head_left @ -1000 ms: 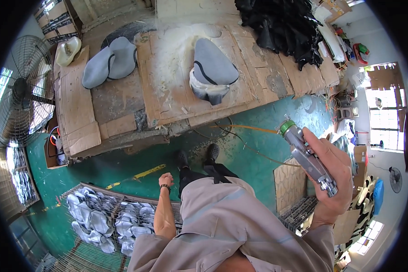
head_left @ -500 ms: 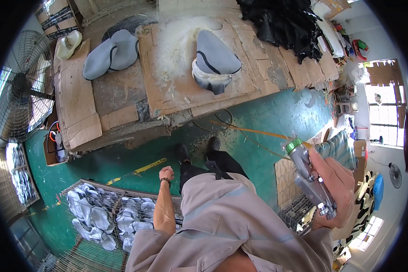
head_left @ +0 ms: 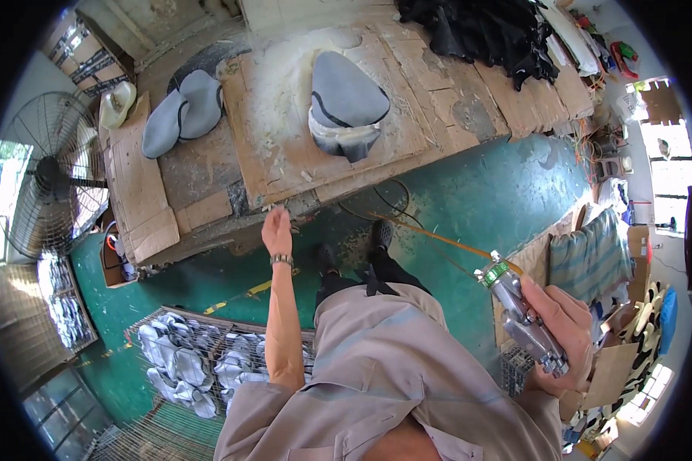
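Observation:
My right hand (head_left: 567,326) is wrapped round a metal spray gun (head_left: 519,307) with a green collar, held out to the right above the floor. An orange hose (head_left: 442,240) runs from near the gun toward the table. My left hand (head_left: 275,232), empty and with fingers stretched forward, hovers at the table's near edge. Past it on the cardboard-covered table (head_left: 273,173) stands a grey seat-shaped piece (head_left: 347,88) with black trim, its lower end pale and dark. Two more grey padded pieces (head_left: 200,104) lie to its left, overlapping.
A large fan (head_left: 50,177) stands left of the table. Wire racks with several grey-white pieces (head_left: 178,361) are at lower left. Black sheets (head_left: 480,34) are heaped at the table's far right. A striped cloth (head_left: 592,257) hangs at right. Hose loops lie on the green floor (head_left: 469,192).
My left hand has moved forward from beside my hip to the table edge, its fingers straightening from a curl. The spray gun stays in my right hand. The view has shifted slightly.

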A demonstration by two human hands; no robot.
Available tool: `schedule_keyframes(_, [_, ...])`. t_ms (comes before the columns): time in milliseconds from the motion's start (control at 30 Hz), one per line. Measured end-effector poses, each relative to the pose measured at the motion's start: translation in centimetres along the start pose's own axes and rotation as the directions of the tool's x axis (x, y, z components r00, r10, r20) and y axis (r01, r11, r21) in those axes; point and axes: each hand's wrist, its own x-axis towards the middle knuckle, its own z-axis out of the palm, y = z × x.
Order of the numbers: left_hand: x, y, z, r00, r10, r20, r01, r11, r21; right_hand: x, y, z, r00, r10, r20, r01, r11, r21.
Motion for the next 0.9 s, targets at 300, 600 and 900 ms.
schedule_keyframes(300, [9.5, 20.2, 19.1, 0.865, 0.451, 0.22, -0.49, 0.664, 0.564, -2.5, 9.8, -3.2, 0.988, 0.122, -0.096, -0.112, 0.988, 0.107])
schedule_keyframes(600, [15.0, 17.6, 20.5, 0.88, 0.286, 0.379, -0.467, 0.385, 0.796, -3.0, 18.5, -4.4, 1.0, 0.008, 0.011, -0.012, 0.935, 0.355])
schedule_keyframes(900, [15.6, 17.4, 19.7, 0.885, 0.256, 0.39, -0.466, 0.463, 0.754, -2.2, 24.5, -5.7, 0.997, 0.068, -0.034, -0.051, 0.93, 0.364])
